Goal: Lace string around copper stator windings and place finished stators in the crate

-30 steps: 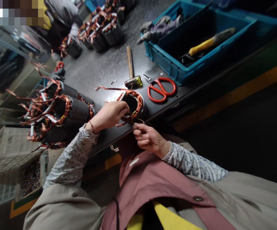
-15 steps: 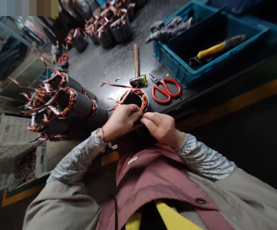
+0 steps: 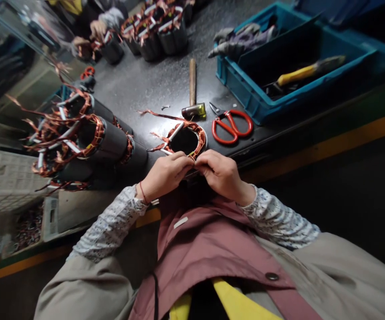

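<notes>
A: ok so what are the hands up to?
B: Left hand [image 3: 167, 173] and right hand [image 3: 224, 173] are basically tip to tip at the near rim of the coil [image 3: 201, 141]. Thumbs and fingers are pinched tight on both; whatever's between them is hidden, so can't tell.
A: And the coil is where exactly?
B: Near edge of the bench [image 3: 146, 84], mouth up, just past the hands. Copper ring on top, white sleeve on its left side, loose leads poking out left.
A: Stuff around it?
B: On the left, a stack [image 3: 95, 138] of the same things lying on their sides. On the right, red-handled snips [image 3: 230, 126], open a bit. Just beyond the coil, a hammer [image 3: 193, 98], wooden handle pointing away.
A: Further out?
B: Far right, a blue bin [image 3: 246, 93] with grey gloves [image 3: 242, 42] over its left end and a yellow-handled tool [image 3: 295, 75] inside. Far left, more coils [image 3: 150, 40] standing bunched up, and a co-worker's hand [image 3: 98, 30] at another one beside them.
</notes>
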A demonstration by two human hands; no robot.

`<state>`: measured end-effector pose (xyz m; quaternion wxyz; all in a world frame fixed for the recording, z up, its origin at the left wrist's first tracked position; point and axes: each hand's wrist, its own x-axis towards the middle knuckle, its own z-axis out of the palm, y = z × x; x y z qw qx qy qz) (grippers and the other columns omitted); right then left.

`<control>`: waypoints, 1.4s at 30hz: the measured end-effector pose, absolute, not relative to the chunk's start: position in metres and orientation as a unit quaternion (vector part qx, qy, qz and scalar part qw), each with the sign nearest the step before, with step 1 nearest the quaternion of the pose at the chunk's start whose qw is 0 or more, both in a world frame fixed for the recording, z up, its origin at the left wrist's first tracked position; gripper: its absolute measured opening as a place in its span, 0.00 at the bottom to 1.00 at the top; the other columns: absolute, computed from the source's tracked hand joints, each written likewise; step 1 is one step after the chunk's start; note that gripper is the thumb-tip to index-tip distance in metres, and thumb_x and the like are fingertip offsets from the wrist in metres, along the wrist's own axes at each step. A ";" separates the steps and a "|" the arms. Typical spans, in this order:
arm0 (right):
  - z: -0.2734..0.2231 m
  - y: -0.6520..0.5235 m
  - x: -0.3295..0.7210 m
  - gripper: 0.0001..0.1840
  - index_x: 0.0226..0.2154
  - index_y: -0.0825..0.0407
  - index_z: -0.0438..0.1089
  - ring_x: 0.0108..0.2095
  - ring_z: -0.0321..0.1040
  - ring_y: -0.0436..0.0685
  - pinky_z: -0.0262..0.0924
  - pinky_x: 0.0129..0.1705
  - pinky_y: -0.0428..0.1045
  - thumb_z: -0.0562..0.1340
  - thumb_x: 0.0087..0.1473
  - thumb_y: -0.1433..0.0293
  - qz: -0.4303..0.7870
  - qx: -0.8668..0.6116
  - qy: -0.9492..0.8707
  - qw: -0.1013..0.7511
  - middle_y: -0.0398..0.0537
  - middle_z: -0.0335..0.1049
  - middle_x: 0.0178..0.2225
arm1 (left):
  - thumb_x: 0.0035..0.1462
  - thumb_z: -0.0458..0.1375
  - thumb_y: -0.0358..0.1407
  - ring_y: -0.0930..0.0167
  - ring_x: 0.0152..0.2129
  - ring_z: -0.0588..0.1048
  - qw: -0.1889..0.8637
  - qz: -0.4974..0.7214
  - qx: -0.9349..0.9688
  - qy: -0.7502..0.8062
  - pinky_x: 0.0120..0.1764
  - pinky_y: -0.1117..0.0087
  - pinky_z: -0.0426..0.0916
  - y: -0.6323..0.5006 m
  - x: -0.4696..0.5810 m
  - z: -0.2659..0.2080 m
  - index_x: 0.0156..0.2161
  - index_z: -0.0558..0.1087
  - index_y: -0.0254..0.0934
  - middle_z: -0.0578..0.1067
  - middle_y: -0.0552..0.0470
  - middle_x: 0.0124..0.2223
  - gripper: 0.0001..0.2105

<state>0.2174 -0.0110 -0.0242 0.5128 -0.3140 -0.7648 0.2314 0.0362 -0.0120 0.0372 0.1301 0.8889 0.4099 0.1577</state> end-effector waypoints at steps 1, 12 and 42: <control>-0.024 -0.010 0.218 0.09 0.33 0.51 0.67 0.35 0.70 0.52 0.66 0.38 0.47 0.54 0.62 0.72 0.229 -0.314 -0.769 0.508 0.48 0.72 0.32 | 0.63 0.50 0.32 0.74 0.30 0.73 0.124 0.158 0.889 0.412 0.34 0.75 0.66 -0.013 0.037 0.036 0.39 0.73 0.35 0.75 0.50 0.35 0.09; -0.018 -0.019 0.202 0.18 0.24 0.53 0.67 0.15 0.61 0.47 0.56 0.17 0.43 0.60 0.56 0.56 0.565 -0.436 -0.536 0.452 0.41 0.65 0.18 | 0.61 0.52 0.30 0.74 0.32 0.75 0.176 0.239 0.860 0.414 0.37 0.74 0.69 -0.017 0.038 0.035 0.37 0.74 0.37 0.76 0.50 0.35 0.08; -0.009 -0.064 0.195 0.13 0.28 0.50 0.57 0.17 0.46 0.45 0.44 0.19 0.44 0.50 0.63 0.64 0.629 -0.325 -0.526 0.471 0.36 0.51 0.20 | 0.58 0.58 0.35 0.70 0.34 0.76 0.013 0.275 0.815 0.510 0.54 0.62 0.60 -0.014 0.039 0.003 0.37 0.74 0.39 0.79 0.55 0.35 0.03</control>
